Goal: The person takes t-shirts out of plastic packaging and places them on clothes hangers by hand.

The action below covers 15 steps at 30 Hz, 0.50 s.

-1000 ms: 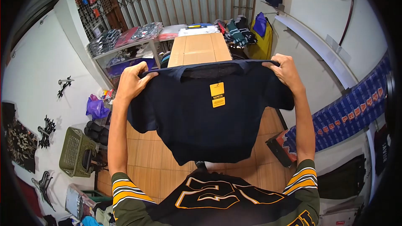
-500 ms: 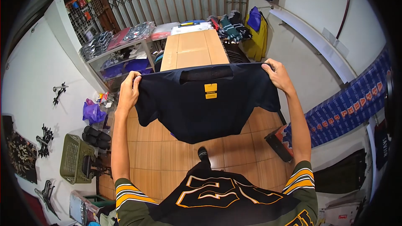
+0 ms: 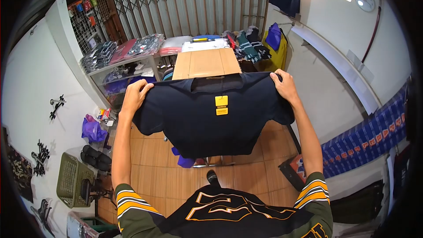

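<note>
A dark navy T-shirt (image 3: 207, 128) hangs spread out in front of me, held up by its two shoulders. A yellow paper tag (image 3: 221, 105) dangles below its neckline. My left hand (image 3: 135, 96) pinches the shoulder on the left, thumb against the cloth. On the other side my right hand (image 3: 284, 84) grips the opposite shoulder, fingers closed on the fabric. Behind the shirt's collar, a cardboard-coloured tabletop (image 3: 207, 61) shows, its near part hidden by the shirt.
Packed clothes (image 3: 99, 56) lie on a glass-sided shelf at the far left. Folded garments (image 3: 251, 46) are piled at the back right. A green plastic basket (image 3: 72, 180) and black slippers (image 3: 94, 158) are on the left. A blue printed banner (image 3: 365, 136) runs along the right.
The shirt hangs a little lower in view and its front looks flatter and wider. My view has tilted up slightly, and a purple item shows under the hem. Both hands keep their hold.
</note>
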Motion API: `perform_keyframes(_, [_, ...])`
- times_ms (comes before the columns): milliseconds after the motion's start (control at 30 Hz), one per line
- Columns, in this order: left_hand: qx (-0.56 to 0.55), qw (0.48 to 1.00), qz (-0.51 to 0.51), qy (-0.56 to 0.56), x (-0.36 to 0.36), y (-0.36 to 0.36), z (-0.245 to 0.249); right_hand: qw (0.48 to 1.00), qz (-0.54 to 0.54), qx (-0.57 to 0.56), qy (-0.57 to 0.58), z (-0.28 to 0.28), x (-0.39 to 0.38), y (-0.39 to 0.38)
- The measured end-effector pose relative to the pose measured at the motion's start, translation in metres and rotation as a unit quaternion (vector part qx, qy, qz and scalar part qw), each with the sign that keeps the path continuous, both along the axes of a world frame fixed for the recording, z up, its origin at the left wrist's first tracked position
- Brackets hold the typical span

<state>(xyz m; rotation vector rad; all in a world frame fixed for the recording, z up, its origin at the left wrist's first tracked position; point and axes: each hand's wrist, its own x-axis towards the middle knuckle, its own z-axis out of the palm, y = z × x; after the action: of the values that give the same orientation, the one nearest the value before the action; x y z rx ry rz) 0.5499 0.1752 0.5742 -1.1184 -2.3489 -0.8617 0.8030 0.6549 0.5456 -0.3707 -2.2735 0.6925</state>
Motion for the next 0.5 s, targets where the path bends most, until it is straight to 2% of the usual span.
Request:
perform_keyframes(100, [0.026,0.999,-0.026,0.029,-0.062,0.023,-0.007,0.999,-0.028,0.027,-0.019,0.008,-0.053,0.019])
perform_keyframes(233, [-0.028,0.999,0.013,0.026,-0.133,0.064,-0.021,0.991,-0.105,0.057,-0.062,-0.006,-0.124,0.041])
perform_keyframes(300, [-0.055,0.997,0.046,0.034,-0.165,0.085,-0.051,0.989,-0.119,0.074,-0.052,-0.035,-0.157,0.053])
perform_keyframes(367, [-0.024,0.999,0.031,0.034,-0.211,0.103,-0.116,0.984,-0.131,0.096,-0.069,-0.077,-0.180,0.061])
perform_keyframes(433, [-0.043,0.995,0.093,0.018,-0.192,0.125,-0.158,0.971,-0.167,0.136,-0.107,-0.117,-0.191,0.041])
perform_keyframes(500, [-0.072,0.994,0.067,-0.054,-0.163,0.144,-0.194,0.973,-0.098,0.122,-0.172,-0.153,-0.196,0.016])
